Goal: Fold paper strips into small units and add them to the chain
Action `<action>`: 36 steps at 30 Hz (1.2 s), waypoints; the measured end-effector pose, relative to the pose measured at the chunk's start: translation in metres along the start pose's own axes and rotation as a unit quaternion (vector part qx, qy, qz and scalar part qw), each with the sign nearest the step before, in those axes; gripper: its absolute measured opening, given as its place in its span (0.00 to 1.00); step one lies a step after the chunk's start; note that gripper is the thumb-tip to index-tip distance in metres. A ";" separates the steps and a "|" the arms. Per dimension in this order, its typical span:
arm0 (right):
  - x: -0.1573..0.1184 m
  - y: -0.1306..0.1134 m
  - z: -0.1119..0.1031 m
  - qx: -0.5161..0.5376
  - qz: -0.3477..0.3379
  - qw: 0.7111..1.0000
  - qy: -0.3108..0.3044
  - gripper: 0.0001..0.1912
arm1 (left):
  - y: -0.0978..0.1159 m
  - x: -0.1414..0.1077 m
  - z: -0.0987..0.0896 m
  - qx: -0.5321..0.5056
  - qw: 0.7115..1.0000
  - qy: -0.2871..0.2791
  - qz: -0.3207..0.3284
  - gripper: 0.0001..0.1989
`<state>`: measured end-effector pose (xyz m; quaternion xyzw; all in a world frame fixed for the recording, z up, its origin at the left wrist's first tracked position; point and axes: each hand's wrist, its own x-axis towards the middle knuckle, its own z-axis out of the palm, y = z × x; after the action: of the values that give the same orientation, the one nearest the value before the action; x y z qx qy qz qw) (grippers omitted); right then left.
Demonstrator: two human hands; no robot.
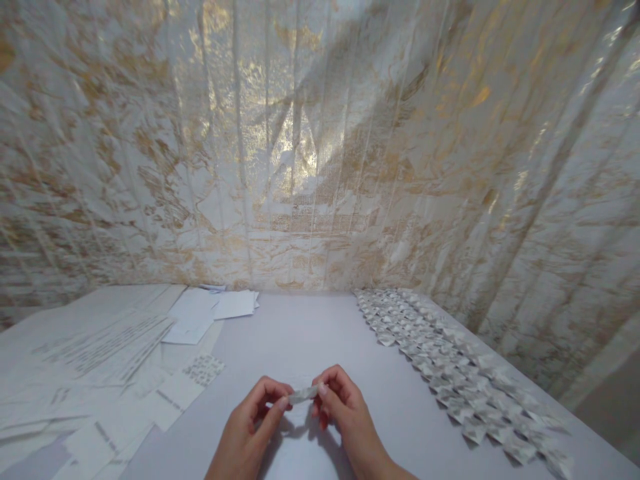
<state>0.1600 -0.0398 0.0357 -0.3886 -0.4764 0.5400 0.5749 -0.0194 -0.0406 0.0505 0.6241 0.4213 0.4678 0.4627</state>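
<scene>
Head view: going by looks, a good deal is done: rows of small folded paper pcs (450, 367) run along the table's R edge, from the far R corner toward the near R one, packed close, w/ tips jutting out. Exact count: can't tell. What's left seems to be the small strip (304, 395) in the hands, prob. part-folded, judging by its narrow, creased shape, plus flat stock: printed sheets (110, 353) spread over the L side of the table (290, 333), and plain white sheets (190, 317) near the far edge, L of centre. How much of that is for use: unclear. The strip is held just above the table, nr the middle of the near edge, roughly level, btwn the two hands. L hand (245, 423) has thumb + index fingers together, clamped on its L end; R hand (355, 417) likewise pinches the R end, other fingers curled under. Mid-part of strip is exposed btwn the fingertips.
</scene>
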 end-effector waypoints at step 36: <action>-0.005 -0.014 -0.006 -0.140 -0.006 0.983 -0.120 0.24 | -0.001 0.003 -0.006 0.055 0.995 -0.063 -0.046 0.23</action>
<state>0.1690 -0.0457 0.0468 -0.3953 -0.6151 0.5072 0.4563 -0.0248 -0.0365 0.0510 0.6569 0.4447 0.3823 0.4739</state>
